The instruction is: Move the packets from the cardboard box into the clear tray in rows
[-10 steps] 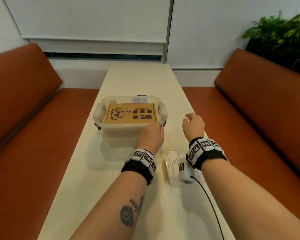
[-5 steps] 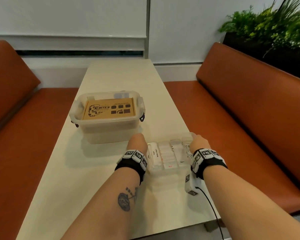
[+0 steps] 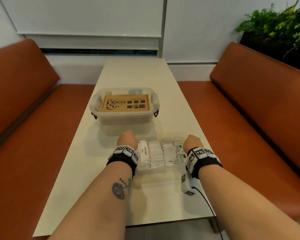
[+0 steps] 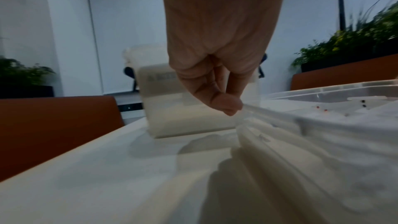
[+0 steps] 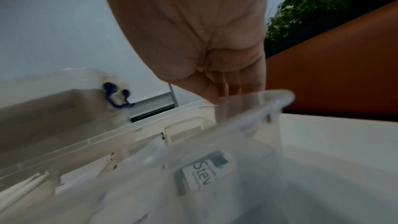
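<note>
While both wrists frame it: the shallow clear plastic tray (image 3: 160, 168) sits at the near right end of the long cream table (image 3: 87, 170), a hand on each side.
Left hand: the left hand (image 3: 127, 140) is on the tray's left rim, thumb and fingers (image 4: 224, 103) closed in a pinch on the clear edge (crisp in the left wrist view).
Right hand: the right hand (image 3: 191, 142) is at the tray's far right corner, fingers (image 5: 234, 86) curled down together over the rim; the thumb's place I cannot tell.
Packets: white paper sachets (image 3: 156, 153) lie inside the tray in side-by-side rows, sugar sticks at the left, a pepper one further right, and green-marked Stevia packets (image 3: 180, 155) along the right edge.
Further back: a translucent lidded plastic tub (image 3: 125, 122) with dark side clips stands just beyond the tray, near but apart from it.
Cardboard box: the flat brown printed cardboard box (image 3: 125, 105) lies closed on top of that tub, well apart from both hands.
Flanks: orange-brown padded benches (image 3: 258, 104) line both sides of the table.
Far right: a leafy green planter (image 3: 277, 28) stands behind the right bench.
</note>
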Tool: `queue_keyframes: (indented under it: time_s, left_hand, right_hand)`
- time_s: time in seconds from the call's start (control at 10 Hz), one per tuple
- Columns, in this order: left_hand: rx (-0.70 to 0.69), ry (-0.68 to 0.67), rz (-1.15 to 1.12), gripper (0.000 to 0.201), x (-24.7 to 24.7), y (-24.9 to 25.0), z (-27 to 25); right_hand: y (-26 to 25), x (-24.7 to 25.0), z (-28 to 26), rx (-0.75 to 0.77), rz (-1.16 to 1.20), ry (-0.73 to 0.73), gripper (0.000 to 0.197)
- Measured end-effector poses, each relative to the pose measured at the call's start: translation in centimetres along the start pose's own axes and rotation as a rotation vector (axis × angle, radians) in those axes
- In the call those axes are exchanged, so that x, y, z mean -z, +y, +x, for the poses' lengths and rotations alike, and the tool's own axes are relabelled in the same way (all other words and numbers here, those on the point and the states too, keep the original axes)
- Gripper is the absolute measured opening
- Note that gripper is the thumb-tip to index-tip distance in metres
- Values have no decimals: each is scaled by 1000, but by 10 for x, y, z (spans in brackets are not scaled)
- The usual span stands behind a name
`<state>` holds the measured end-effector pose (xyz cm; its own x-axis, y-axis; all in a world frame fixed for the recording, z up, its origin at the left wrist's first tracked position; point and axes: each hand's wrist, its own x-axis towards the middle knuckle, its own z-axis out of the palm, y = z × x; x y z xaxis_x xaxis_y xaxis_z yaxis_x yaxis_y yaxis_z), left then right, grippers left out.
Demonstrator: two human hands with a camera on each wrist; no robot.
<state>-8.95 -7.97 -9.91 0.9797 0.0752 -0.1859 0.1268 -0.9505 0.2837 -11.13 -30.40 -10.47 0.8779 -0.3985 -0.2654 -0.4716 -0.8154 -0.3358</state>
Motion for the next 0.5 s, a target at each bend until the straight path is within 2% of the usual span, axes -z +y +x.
queue_keyframes:
  time_s: [0.2, 0.3, 0.4, 0.5]
  left_hand:
    - [83, 28, 36, 22, 18, -38, -3]
    - [80, 16, 65, 21, 19, -47, -5]
    - [101, 35, -31, 22, 28, -44, -4]
    - [51, 177, -191, 25, 20, -44, -18]
  right_hand:
    - [-36, -14, -14, 82, -3, -54, 24]
    - [-43, -19, -23, 90, 4, -67, 24]
    - [-46, -9, -26, 93, 47, -48, 25]
    - [-27, -5, -33, 137, 148, 47, 37]
